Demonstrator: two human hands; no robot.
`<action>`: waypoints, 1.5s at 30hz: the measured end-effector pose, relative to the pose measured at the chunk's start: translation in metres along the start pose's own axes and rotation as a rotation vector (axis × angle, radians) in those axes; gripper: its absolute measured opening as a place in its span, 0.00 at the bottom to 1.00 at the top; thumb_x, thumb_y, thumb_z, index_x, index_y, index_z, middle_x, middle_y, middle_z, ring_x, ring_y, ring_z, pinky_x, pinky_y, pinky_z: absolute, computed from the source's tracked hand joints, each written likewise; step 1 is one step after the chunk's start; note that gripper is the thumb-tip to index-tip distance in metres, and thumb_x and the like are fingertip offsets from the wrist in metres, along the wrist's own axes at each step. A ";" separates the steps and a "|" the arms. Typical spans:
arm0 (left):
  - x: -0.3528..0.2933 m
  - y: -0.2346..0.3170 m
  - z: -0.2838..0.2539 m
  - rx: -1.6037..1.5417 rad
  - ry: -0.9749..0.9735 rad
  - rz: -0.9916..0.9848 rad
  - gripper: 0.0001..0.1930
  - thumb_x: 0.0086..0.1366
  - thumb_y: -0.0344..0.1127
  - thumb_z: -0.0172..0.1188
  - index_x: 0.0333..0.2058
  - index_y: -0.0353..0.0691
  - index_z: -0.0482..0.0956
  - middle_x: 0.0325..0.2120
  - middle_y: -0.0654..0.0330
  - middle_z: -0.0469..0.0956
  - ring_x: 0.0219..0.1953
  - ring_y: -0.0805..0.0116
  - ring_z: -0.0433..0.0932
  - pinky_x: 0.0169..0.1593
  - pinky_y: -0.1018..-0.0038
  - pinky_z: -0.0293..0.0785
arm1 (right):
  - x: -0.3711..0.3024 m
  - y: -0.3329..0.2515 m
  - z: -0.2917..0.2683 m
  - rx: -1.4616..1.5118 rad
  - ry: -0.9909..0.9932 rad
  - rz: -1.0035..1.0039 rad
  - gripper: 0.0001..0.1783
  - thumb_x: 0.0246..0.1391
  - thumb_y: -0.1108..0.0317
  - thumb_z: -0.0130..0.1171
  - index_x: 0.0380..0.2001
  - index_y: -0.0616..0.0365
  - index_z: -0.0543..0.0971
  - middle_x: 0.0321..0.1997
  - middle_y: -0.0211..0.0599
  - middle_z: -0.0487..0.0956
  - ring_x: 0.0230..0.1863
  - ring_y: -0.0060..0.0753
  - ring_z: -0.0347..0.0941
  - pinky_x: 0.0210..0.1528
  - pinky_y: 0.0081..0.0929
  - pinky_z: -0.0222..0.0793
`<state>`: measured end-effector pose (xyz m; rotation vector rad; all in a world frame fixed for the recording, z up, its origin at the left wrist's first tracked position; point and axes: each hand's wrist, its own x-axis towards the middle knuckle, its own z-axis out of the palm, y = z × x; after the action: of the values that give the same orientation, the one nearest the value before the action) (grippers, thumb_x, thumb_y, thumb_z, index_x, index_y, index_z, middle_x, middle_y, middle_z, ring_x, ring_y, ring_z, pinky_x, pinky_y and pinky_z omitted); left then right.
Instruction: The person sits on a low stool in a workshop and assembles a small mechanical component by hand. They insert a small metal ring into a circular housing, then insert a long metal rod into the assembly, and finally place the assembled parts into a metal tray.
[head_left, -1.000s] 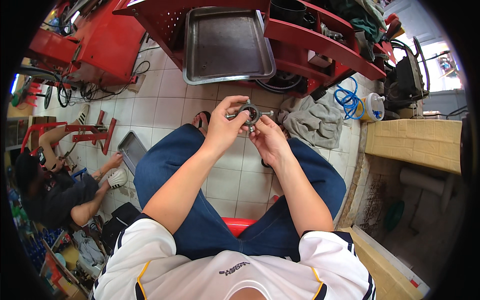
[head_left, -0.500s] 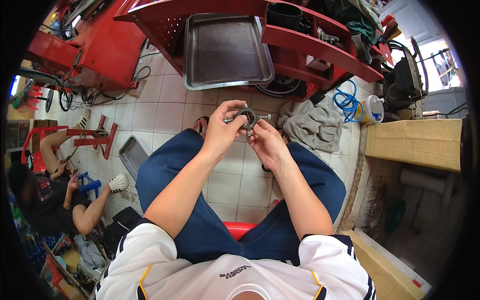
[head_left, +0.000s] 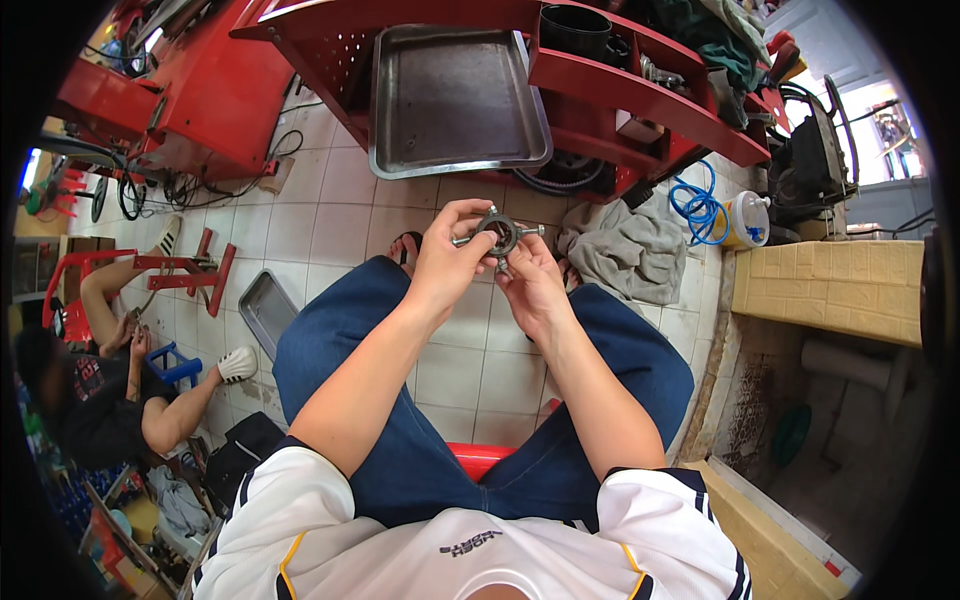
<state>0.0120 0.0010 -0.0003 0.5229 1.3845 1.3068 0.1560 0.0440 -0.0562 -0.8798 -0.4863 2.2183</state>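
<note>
In front of my knees, my left hand [head_left: 450, 262] is closed around the left side of a dark metal ring [head_left: 514, 238] with several bolts sticking out from its rim. Its thumb lies over the ring's opening and partly hides the inside. My right hand [head_left: 535, 292] is closed at the ring's lower right, its fingertips against the rim and close to the right-hand bolt [head_left: 534, 230]. My own fingers hide exactly which part the right fingertips pinch.
A large metal tray [head_left: 455, 100] sits ahead at the red workbench [head_left: 640, 90]. Beyond my right knee lie a grey cloth [head_left: 635, 255] and a coiled blue hose [head_left: 697, 205]. A smaller tray [head_left: 268, 308] rests on the floor to the left, near a seated person [head_left: 110, 390].
My right fingers have shifted slightly upward along the ring toward the right-hand bolt. The ring stays in my left hand, nearly still. The seated person's hands have moved a little.
</note>
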 end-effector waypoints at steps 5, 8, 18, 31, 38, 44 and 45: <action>0.001 -0.004 -0.002 -0.023 -0.011 -0.021 0.22 0.67 0.27 0.60 0.59 0.40 0.70 0.44 0.59 0.81 0.31 0.81 0.78 0.33 0.84 0.71 | 0.003 0.008 -0.003 0.042 0.025 -0.007 0.16 0.64 0.73 0.61 0.53 0.50 0.73 0.44 0.23 0.81 0.39 0.16 0.73 0.35 0.16 0.66; 0.001 -0.004 0.000 -0.022 -0.013 -0.031 0.22 0.68 0.28 0.60 0.59 0.39 0.69 0.44 0.59 0.81 0.32 0.81 0.78 0.33 0.84 0.71 | 0.006 0.013 -0.012 0.016 0.061 -0.012 0.15 0.63 0.73 0.62 0.51 0.48 0.74 0.44 0.23 0.82 0.39 0.16 0.74 0.35 0.16 0.67; 0.001 -0.009 0.000 -0.062 0.065 -0.070 0.20 0.67 0.31 0.62 0.56 0.40 0.70 0.39 0.61 0.82 0.29 0.80 0.77 0.32 0.83 0.69 | 0.006 0.018 -0.013 -0.029 0.033 0.036 0.12 0.63 0.65 0.64 0.47 0.44 0.74 0.42 0.17 0.81 0.39 0.14 0.73 0.39 0.19 0.65; 0.001 -0.009 -0.003 -0.060 0.103 -0.056 0.17 0.65 0.28 0.63 0.52 0.38 0.72 0.37 0.60 0.82 0.27 0.80 0.74 0.29 0.83 0.68 | -0.001 0.022 -0.001 0.014 0.072 0.063 0.10 0.64 0.72 0.60 0.46 0.47 0.74 0.33 0.18 0.77 0.32 0.14 0.70 0.40 0.20 0.66; 0.002 -0.011 -0.001 -0.078 0.093 -0.065 0.18 0.65 0.27 0.64 0.52 0.37 0.73 0.37 0.60 0.82 0.27 0.80 0.75 0.30 0.82 0.70 | -0.004 0.022 -0.002 0.002 0.094 0.076 0.10 0.65 0.73 0.58 0.46 0.46 0.73 0.34 0.18 0.77 0.34 0.16 0.72 0.39 0.20 0.65; 0.006 -0.020 -0.002 0.016 0.102 -0.022 0.17 0.64 0.25 0.64 0.51 0.35 0.73 0.36 0.58 0.82 0.29 0.78 0.78 0.28 0.82 0.72 | -0.007 0.018 0.008 -0.055 0.162 0.148 0.10 0.65 0.74 0.54 0.48 0.52 0.76 0.40 0.26 0.81 0.39 0.21 0.76 0.38 0.20 0.66; 0.008 -0.024 -0.003 0.036 0.102 0.000 0.17 0.64 0.25 0.64 0.50 0.35 0.74 0.36 0.57 0.82 0.30 0.77 0.78 0.28 0.81 0.74 | -0.007 0.017 0.009 -0.083 0.168 0.145 0.10 0.64 0.75 0.53 0.47 0.54 0.76 0.40 0.27 0.81 0.40 0.22 0.77 0.39 0.20 0.66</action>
<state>0.0151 -0.0008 -0.0255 0.4863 1.4947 1.3261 0.1459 0.0260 -0.0564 -1.1676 -0.4492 2.2417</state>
